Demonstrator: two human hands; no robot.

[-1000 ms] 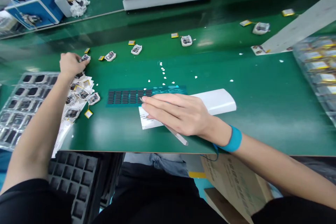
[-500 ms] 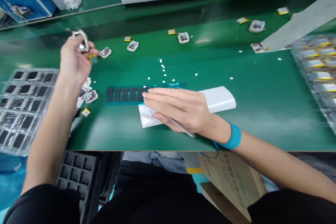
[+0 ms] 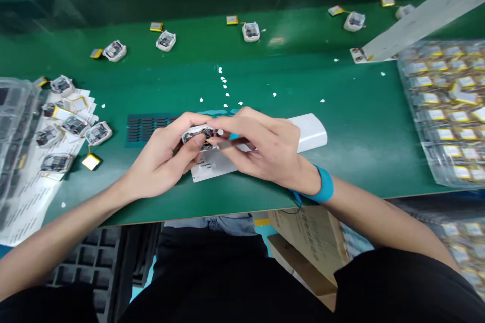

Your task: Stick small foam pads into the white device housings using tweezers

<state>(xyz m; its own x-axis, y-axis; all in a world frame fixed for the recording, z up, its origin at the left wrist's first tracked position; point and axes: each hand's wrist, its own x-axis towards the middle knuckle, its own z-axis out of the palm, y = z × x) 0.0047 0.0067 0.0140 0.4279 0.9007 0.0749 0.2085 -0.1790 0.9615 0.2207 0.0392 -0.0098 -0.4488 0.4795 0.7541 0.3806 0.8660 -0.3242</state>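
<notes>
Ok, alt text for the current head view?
Left hand holding an open white device, right hand at its edge, over a green workbench. Similar devices lie beyond and at left; yellow-edged cells sit in a clear tray at right.

Half the white device (image 3: 191,133) is covered by the thumb of the left hand (image 3: 166,156) and the fingers of the right hand (image 3: 265,144), so its insides can't really be made out. The black-strip sheet (image 3: 146,128) is blocked at its right part by the hands. The clear tray (image 3: 15,103) gets chopped by the left edge, and another device (image 3: 402,11) is partly hidden by the white post (image 3: 424,20).
</notes>
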